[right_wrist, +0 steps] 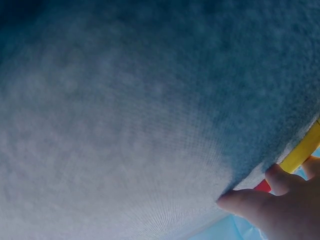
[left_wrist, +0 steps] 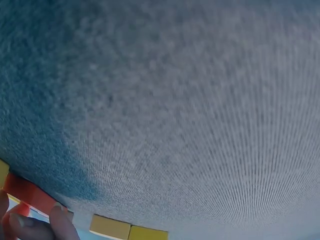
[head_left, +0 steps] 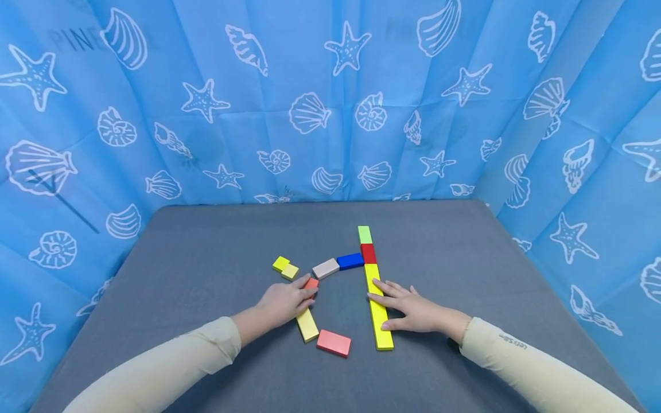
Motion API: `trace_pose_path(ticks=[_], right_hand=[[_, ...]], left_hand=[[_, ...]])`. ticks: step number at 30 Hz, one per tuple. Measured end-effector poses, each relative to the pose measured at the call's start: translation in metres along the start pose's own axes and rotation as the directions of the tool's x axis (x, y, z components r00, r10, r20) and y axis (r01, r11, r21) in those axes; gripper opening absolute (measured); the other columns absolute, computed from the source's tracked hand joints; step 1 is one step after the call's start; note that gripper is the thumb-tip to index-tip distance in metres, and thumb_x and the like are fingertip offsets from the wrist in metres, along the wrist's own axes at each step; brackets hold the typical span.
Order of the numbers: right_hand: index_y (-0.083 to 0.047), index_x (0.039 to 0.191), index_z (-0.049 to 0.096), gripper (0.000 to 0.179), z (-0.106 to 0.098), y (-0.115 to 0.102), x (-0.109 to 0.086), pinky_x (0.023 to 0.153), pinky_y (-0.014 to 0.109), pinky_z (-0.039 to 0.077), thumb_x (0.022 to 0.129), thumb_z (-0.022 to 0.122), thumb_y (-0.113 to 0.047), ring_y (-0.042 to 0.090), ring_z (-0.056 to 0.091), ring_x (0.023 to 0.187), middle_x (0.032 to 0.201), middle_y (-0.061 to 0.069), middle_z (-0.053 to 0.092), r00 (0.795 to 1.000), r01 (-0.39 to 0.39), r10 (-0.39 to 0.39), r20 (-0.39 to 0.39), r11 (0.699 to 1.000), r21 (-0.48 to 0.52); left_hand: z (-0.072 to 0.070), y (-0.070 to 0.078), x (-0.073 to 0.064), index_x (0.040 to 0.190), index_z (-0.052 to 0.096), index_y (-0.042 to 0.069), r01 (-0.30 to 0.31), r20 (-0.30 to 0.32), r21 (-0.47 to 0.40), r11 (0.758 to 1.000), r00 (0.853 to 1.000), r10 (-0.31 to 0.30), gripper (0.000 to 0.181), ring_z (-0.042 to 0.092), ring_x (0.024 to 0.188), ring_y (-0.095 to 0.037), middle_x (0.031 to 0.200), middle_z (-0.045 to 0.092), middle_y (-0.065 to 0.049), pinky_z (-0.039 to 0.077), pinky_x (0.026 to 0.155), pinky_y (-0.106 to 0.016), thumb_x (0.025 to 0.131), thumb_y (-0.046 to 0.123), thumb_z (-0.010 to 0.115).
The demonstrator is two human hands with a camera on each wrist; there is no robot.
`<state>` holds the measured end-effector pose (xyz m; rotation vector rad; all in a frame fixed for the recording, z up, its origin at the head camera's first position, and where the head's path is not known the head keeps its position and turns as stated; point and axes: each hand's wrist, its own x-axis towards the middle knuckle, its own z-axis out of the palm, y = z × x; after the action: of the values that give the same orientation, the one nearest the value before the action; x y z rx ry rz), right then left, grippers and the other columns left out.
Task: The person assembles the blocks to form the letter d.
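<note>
My left hand (head_left: 284, 301) grips an orange-red block (head_left: 312, 283), its fingers partly covering it. Past those fingers a pale yellow block (head_left: 308, 327) continues the curved row. In the left wrist view the fingertips (left_wrist: 61, 220) touch the side of the orange-red block (left_wrist: 32, 194). My right hand (head_left: 415, 310) rests its spread fingers on a long yellow strip (head_left: 381, 335); whether this is one block or more is hidden. Beyond the strip a red block (head_left: 369, 253) and a light green block (head_left: 364, 234) extend the straight line.
A blue block (head_left: 350, 261) and a pale pinkish block (head_left: 326, 268) curve leftward from the line. Nearer me lies a coral block (head_left: 334, 343). Two small blocks, bright yellow (head_left: 281, 263) and pale yellow (head_left: 290, 271), sit left of the curve. A blue curtain (head_left: 330, 155) stands behind the grey table (head_left: 217, 241).
</note>
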<state>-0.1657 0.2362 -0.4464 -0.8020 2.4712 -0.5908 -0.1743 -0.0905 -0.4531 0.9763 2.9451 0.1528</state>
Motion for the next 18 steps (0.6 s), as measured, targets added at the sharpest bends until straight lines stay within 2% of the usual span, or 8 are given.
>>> trace_pose_path(ticks=[11, 18], right_hand=[[-0.017, 0.151, 0.038, 0.072, -0.0001, 0.0000, -0.0002, 0.100, 0.076, 0.007, 0.090, 0.064, -0.047, 0.041, 0.013, 0.144, 0.161, 0.010, 0.017, 1.000, 0.005, -0.005, -0.001, 1.000, 0.001], [-0.017, 0.151, 0.038, 0.072, -0.0001, -0.0004, -0.0003, 0.100, 0.076, 0.007, 0.091, 0.064, -0.046, 0.041, 0.013, 0.144, 0.161, 0.011, 0.017, 1.000, 0.005, -0.005, -0.003, 1.000, 0.002]], left_hand=[[-0.0004, -0.0005, 0.0021, 0.134, 0.062, 0.019, 0.014, -0.005, -0.013, 1.000, 1.000, -0.014, 0.042, 0.062, 0.079, -0.016, 0.143, 0.050, -0.010, 0.052, 0.066, -0.033, 0.096, 0.036, 0.061], [-0.0013, 0.0004, 0.0010, 0.133, 0.062, 0.018, 0.021, -0.014, -0.033, 0.999, 1.000, -0.022, 0.041, 0.065, 0.087, -0.020, 0.143, 0.050, -0.010, 0.052, 0.068, -0.036, 0.096, 0.036, 0.061]])
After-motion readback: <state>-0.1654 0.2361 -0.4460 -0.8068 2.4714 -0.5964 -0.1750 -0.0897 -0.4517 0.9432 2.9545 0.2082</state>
